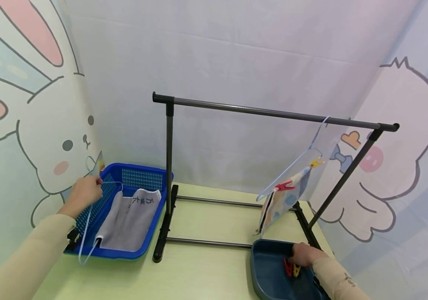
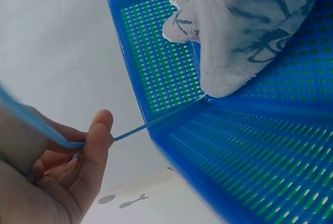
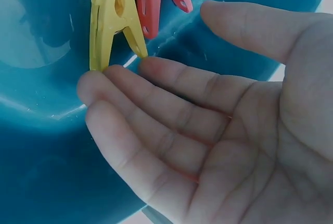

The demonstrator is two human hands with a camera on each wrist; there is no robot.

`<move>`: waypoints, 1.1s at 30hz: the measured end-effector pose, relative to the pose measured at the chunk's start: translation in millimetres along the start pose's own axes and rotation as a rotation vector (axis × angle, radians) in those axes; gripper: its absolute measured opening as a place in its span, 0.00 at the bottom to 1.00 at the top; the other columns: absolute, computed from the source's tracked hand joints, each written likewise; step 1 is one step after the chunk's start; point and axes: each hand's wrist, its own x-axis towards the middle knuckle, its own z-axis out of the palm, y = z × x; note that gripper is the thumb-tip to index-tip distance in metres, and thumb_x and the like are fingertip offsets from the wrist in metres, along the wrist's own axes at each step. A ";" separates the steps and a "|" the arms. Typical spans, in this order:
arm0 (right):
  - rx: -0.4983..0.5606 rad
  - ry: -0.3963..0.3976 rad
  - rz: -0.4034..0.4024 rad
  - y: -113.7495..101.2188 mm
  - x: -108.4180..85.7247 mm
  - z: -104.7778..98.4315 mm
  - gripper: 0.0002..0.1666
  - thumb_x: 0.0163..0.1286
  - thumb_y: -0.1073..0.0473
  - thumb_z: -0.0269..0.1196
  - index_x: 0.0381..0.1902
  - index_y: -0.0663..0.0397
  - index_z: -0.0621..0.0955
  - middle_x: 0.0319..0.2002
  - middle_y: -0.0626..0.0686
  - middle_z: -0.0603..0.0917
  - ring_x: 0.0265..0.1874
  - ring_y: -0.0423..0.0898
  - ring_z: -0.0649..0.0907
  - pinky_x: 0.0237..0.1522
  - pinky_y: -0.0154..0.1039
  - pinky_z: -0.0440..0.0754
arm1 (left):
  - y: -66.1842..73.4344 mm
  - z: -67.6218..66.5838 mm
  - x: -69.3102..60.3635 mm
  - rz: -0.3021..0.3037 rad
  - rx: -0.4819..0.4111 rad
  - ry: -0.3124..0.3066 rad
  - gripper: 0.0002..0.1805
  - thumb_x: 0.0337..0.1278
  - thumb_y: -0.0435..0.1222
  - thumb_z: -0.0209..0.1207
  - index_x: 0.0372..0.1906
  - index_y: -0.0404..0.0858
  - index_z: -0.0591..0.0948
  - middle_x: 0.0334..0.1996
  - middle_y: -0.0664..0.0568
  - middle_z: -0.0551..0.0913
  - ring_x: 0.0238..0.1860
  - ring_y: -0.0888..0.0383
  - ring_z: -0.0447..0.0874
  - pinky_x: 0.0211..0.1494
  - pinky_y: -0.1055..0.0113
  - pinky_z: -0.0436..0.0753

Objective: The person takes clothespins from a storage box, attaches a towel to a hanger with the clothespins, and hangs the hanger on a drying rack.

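Observation:
A light-blue hanger [image 1: 86,229] is pinched near its hook by my left hand [image 1: 84,193], above the left side of a blue basket [image 1: 142,167]. On the hanger, a grey towel [image 1: 131,227] with dark writing lies over the basket; the left wrist view shows the hanger wire [image 2: 132,131] running to the towel [image 2: 234,41]. My right hand [image 1: 305,255] reaches into a dark teal basin [image 1: 271,287]. In the right wrist view its fingers are extended, fingertips at the yellow clothespin [image 3: 109,21], thumb apart. Beside that lies a red clothespin [image 3: 151,5].
A dark metal rack [image 1: 236,108] stands on the pale green table [image 1: 214,271]. From its bar's right part hangs another hanger [image 1: 285,171] with a patterned cloth [image 1: 283,208], held by a red clip [image 1: 285,186] and a yellow clip [image 1: 316,163]. Printed curtains surround the table.

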 end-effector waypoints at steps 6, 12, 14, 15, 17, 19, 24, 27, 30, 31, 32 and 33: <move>-0.006 0.000 0.012 1.1 1.3 1.5 0.15 0.64 0.57 0.60 0.18 0.56 0.77 0.14 0.47 0.71 0.11 0.39 0.67 0.19 0.35 0.67 | 1.4 -0.7 0.9 0.029 -0.018 0.035 0.05 0.55 0.23 0.47 0.34 0.26 0.73 0.25 0.39 0.76 0.22 0.50 0.72 0.25 0.59 0.72; -0.008 0.000 0.000 1.1 1.8 0.9 0.18 0.65 0.54 0.60 0.17 0.55 0.76 0.12 0.46 0.68 0.11 0.39 0.64 0.20 0.35 0.66 | -0.1 -2.5 0.4 0.054 -0.035 0.028 0.04 0.48 0.22 0.49 0.31 0.30 0.71 0.22 0.44 0.73 0.21 0.51 0.70 0.23 0.61 0.69; -0.004 -0.001 -0.003 0.9 2.0 0.9 0.18 0.65 0.54 0.60 0.16 0.54 0.75 0.12 0.46 0.67 0.10 0.39 0.63 0.20 0.35 0.66 | -0.1 -4.4 0.1 0.065 -0.038 0.024 0.04 0.46 0.22 0.51 0.29 0.32 0.70 0.21 0.45 0.71 0.21 0.51 0.69 0.23 0.61 0.68; -0.005 -0.001 -0.005 1.0 2.3 1.2 0.19 0.65 0.53 0.60 0.16 0.54 0.75 0.12 0.46 0.67 0.10 0.39 0.63 0.20 0.35 0.66 | 0.0 -5.5 -0.1 0.068 -0.039 0.021 0.04 0.45 0.23 0.51 0.28 0.32 0.69 0.21 0.46 0.71 0.21 0.52 0.70 0.23 0.62 0.67; -0.004 0.000 -0.003 1.3 3.2 2.1 0.20 0.66 0.53 0.60 0.15 0.53 0.74 0.11 0.45 0.66 0.10 0.38 0.63 0.19 0.35 0.65 | 0.6 -7.8 -1.0 0.058 -0.053 0.016 0.04 0.46 0.24 0.53 0.26 0.33 0.70 0.20 0.46 0.73 0.21 0.52 0.71 0.22 0.62 0.68; -0.003 0.001 0.002 2.0 4.4 3.3 0.21 0.66 0.53 0.60 0.14 0.52 0.73 0.11 0.45 0.65 0.09 0.38 0.62 0.18 0.34 0.65 | 1.3 -10.4 -1.7 0.029 -0.070 0.005 0.04 0.47 0.25 0.55 0.25 0.32 0.71 0.20 0.45 0.75 0.21 0.51 0.72 0.23 0.62 0.69; 0.000 -0.002 0.002 3.5 7.0 5.1 0.21 0.67 0.53 0.59 0.14 0.52 0.73 0.10 0.44 0.65 0.09 0.37 0.62 0.17 0.34 0.64 | 4.8 -16.7 -3.7 -0.075 -0.124 -0.044 0.07 0.51 0.27 0.59 0.28 0.27 0.74 0.20 0.44 0.79 0.23 0.50 0.75 0.26 0.62 0.75; 0.002 -0.006 -0.005 3.8 7.2 4.9 0.21 0.67 0.53 0.59 0.14 0.52 0.74 0.10 0.44 0.66 0.09 0.37 0.62 0.18 0.34 0.64 | 6.3 -19.8 -3.8 -0.114 -0.131 -0.065 0.09 0.51 0.28 0.59 0.30 0.24 0.73 0.18 0.45 0.80 0.22 0.50 0.77 0.26 0.61 0.75; 0.001 -0.007 -0.006 4.1 7.0 4.5 0.21 0.67 0.54 0.59 0.14 0.53 0.74 0.10 0.45 0.66 0.09 0.38 0.63 0.18 0.33 0.64 | 6.8 -21.8 -3.4 -0.136 -0.115 -0.076 0.10 0.48 0.28 0.58 0.31 0.23 0.72 0.16 0.47 0.80 0.20 0.52 0.77 0.24 0.61 0.73; -0.001 -0.009 -0.008 4.1 6.8 4.4 0.21 0.67 0.54 0.59 0.14 0.53 0.75 0.10 0.45 0.66 0.09 0.38 0.63 0.18 0.33 0.64 | 6.6 -22.1 -2.9 -0.140 -0.106 -0.080 0.10 0.47 0.28 0.57 0.30 0.23 0.72 0.16 0.47 0.79 0.19 0.52 0.77 0.23 0.61 0.73; -0.001 -0.008 -0.007 4.1 6.7 4.3 0.21 0.67 0.54 0.59 0.14 0.53 0.75 0.10 0.45 0.66 0.09 0.38 0.63 0.18 0.33 0.64 | 6.4 -21.9 -2.3 -0.143 -0.099 -0.086 0.09 0.47 0.28 0.56 0.29 0.23 0.72 0.15 0.46 0.79 0.18 0.53 0.76 0.23 0.62 0.73; -0.002 -0.009 -0.006 4.1 6.5 4.2 0.21 0.67 0.54 0.59 0.14 0.53 0.75 0.10 0.45 0.66 0.09 0.38 0.63 0.17 0.33 0.64 | 5.9 -21.8 -1.6 -0.145 -0.097 -0.097 0.09 0.47 0.28 0.55 0.28 0.23 0.73 0.15 0.46 0.79 0.18 0.54 0.76 0.23 0.62 0.73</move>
